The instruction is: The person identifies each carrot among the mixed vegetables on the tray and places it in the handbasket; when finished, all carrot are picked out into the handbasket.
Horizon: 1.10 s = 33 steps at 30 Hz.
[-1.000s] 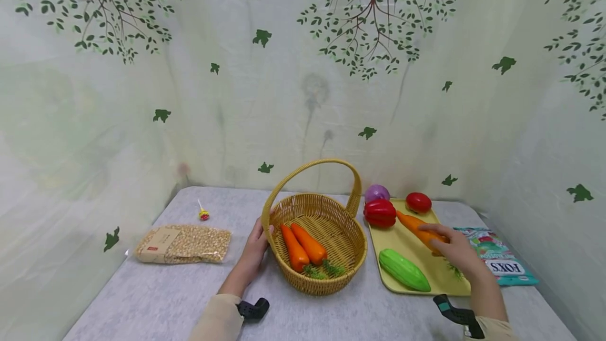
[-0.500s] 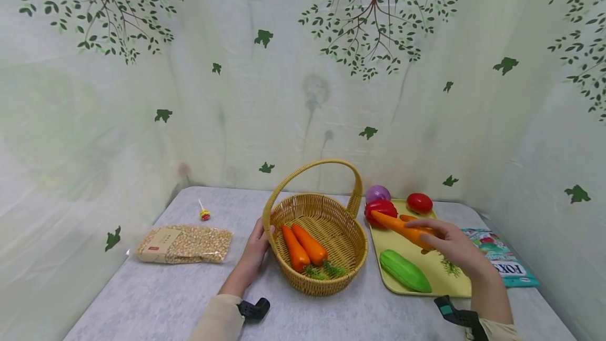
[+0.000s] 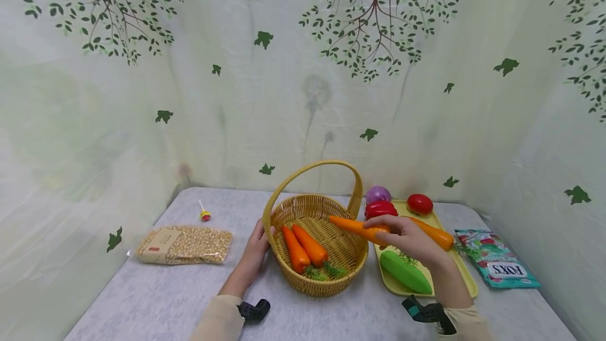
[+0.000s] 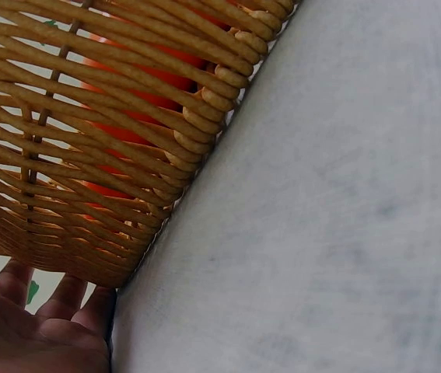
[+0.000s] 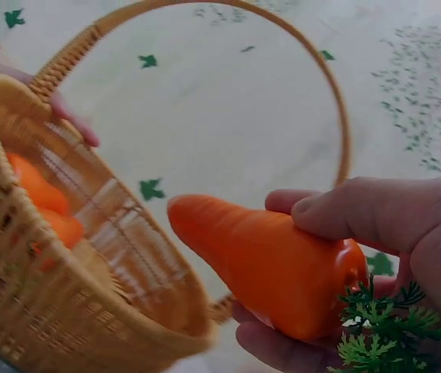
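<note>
My right hand (image 3: 409, 238) pinches an orange carrot (image 3: 352, 227) near its leafy end, thumb on one side and fingers on the other. The carrot's tip reaches over the right rim of a wicker basket (image 3: 322, 287). Two more carrots (image 3: 310, 242) lie inside, toward the left. My left hand (image 3: 254, 249) holds the basket's left side by the handle base; in the left wrist view its fingers (image 4: 68, 295) are at the woven wall. Behind the right hand, another carrot (image 3: 434, 234) lies on a yellow tray (image 3: 468, 282) with a green, cucumber-like vegetable (image 3: 404, 272).
At the tray's back are a red bell pepper (image 3: 380, 209), a purple onion (image 3: 377, 194) and a red tomato (image 3: 419, 204). A teal FOX'S bag (image 3: 499, 262) lies right of it. On the left are a bag of kernels (image 3: 189, 245) and a lollipop (image 3: 204, 215).
My right hand has lifted one carrot off the tray and carried it left to the basket's right rim. The left hand and basket stay in place.
</note>
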Each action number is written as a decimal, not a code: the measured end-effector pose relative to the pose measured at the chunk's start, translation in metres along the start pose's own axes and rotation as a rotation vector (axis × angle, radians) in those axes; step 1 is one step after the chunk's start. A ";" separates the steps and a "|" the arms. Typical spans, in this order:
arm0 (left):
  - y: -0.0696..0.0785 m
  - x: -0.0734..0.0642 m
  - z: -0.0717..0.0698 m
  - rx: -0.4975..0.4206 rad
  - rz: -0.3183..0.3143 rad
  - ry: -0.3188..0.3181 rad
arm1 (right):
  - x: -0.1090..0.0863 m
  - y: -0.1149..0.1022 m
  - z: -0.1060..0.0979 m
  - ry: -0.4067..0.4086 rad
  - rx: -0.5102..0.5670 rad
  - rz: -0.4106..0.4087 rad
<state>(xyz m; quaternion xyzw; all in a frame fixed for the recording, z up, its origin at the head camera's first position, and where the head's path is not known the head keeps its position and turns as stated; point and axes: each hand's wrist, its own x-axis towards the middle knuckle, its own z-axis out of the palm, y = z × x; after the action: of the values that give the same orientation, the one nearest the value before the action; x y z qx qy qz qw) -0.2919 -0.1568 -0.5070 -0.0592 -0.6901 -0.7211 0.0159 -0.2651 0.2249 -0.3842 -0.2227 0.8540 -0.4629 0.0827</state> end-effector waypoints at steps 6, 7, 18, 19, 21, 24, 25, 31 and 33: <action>-0.001 0.001 -0.001 -0.003 0.022 -0.009 | 0.022 -0.001 0.025 -0.014 0.013 0.001; -0.001 0.001 -0.001 0.000 0.021 -0.009 | 0.025 -0.001 0.028 -0.016 0.012 -0.005; 0.000 0.001 -0.001 -0.007 0.020 -0.013 | 0.052 -0.005 0.060 -0.007 -0.084 0.018; 0.000 0.000 0.000 -0.006 0.019 -0.013 | 0.053 -0.005 0.063 -0.006 -0.091 0.015; 0.000 -0.001 0.000 -0.008 0.018 -0.009 | 0.055 -0.006 0.069 0.000 -0.095 0.012; -0.001 -0.003 0.001 -0.005 0.016 -0.003 | 0.057 -0.006 0.077 0.001 -0.104 0.002; -0.001 -0.004 0.001 -0.002 0.013 0.001 | 0.057 -0.006 0.079 -0.002 -0.112 -0.004; 0.001 -0.006 0.001 -0.008 0.021 0.008 | 0.063 -0.007 0.084 -0.023 -0.175 -0.021; 0.001 -0.007 0.001 -0.010 0.028 0.002 | 0.065 -0.008 0.086 -0.025 -0.201 -0.020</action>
<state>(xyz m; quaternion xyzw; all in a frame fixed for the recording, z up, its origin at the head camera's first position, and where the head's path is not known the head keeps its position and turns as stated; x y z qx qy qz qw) -0.2851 -0.1560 -0.5062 -0.0683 -0.6855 -0.7243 0.0267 -0.2906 0.1268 -0.4209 -0.2440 0.8927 -0.3729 0.0663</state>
